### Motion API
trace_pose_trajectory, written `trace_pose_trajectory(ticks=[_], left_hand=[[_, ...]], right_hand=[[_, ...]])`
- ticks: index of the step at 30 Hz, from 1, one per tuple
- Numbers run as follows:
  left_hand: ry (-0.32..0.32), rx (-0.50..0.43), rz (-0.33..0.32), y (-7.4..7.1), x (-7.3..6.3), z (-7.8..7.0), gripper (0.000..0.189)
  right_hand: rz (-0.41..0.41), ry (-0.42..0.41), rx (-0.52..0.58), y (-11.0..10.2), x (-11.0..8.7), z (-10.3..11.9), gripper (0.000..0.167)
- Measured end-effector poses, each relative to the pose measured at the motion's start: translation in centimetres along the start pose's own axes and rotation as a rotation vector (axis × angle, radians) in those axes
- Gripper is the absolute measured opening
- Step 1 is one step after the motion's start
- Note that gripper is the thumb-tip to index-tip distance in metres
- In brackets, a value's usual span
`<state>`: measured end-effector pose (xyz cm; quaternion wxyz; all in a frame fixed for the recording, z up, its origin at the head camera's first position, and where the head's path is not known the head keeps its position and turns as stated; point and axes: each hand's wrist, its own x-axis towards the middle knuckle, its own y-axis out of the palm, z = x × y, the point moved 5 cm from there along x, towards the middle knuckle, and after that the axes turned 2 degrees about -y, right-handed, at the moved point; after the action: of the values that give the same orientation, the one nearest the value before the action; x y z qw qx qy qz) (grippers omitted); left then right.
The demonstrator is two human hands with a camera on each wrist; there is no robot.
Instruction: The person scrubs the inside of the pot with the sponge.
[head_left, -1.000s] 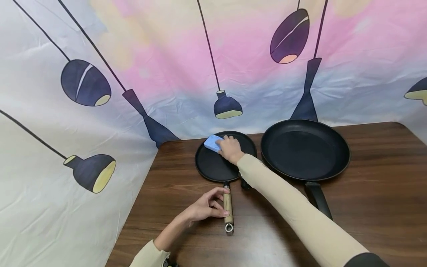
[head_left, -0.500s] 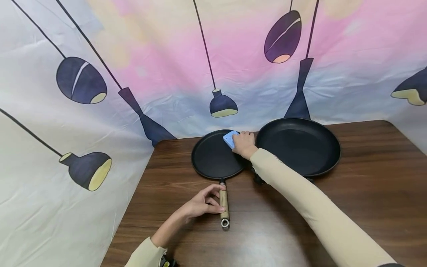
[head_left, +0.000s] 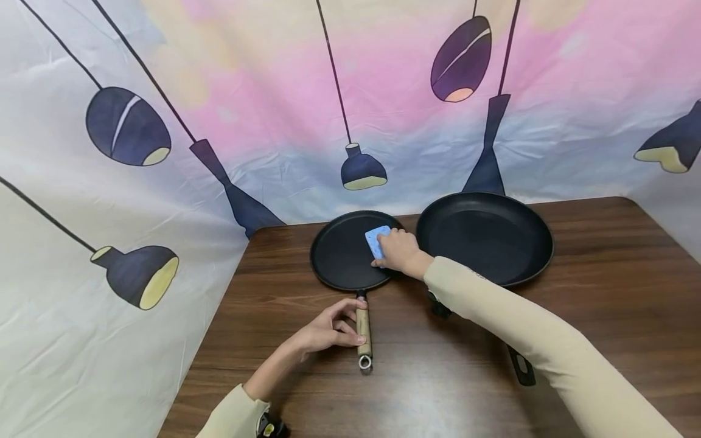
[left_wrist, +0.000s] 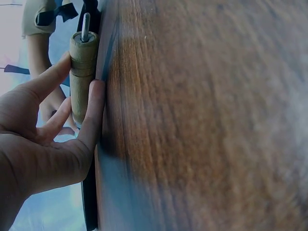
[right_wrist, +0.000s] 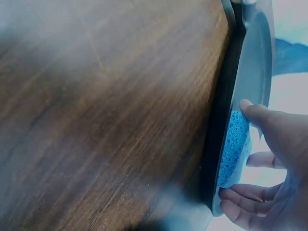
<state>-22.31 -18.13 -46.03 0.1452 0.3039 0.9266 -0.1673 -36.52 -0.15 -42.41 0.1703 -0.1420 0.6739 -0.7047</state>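
Observation:
A flat black pan (head_left: 342,252) with a wooden handle (head_left: 364,328) lies on the table's left part, its handle toward me. My left hand (head_left: 327,328) holds that handle from the left, thumb and fingers against the wood; the left wrist view shows the handle (left_wrist: 83,72) between the fingers. On the pan's right side my right hand (head_left: 401,250) grips a blue sponge (head_left: 375,241). In the right wrist view the porous sponge (right_wrist: 234,144) sits against the pan surface, with thumb and fingers around its edges.
A larger, deeper black frying pan (head_left: 482,237) stands just right of the flat pan, its handle (head_left: 521,366) partly behind my right forearm. Both rest on a brown wooden table (head_left: 427,377). Behind hangs a cloth backdrop (head_left: 263,121) printed with lamps.
My right hand has taken the sponge from the pan's upper middle to its right side, then nearer to me. The left hand keeps its hold on the handle. The view has shifted slightly.

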Motion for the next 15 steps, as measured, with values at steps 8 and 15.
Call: trace_pose_trajectory(ticks=[8, 15], left_hand=[[0.002, -0.001, -0.005, -0.3, -0.1, -0.1, 0.062], [-0.008, -0.015, -0.001, 0.0, -0.1, 0.1, 0.062]], right_hand=[[-0.01, 0.016, 0.011, -0.5, 0.5, -0.4, 0.051], [-0.002, 0.068, 0.078, -0.2, 2.9, -1.8, 0.041]])
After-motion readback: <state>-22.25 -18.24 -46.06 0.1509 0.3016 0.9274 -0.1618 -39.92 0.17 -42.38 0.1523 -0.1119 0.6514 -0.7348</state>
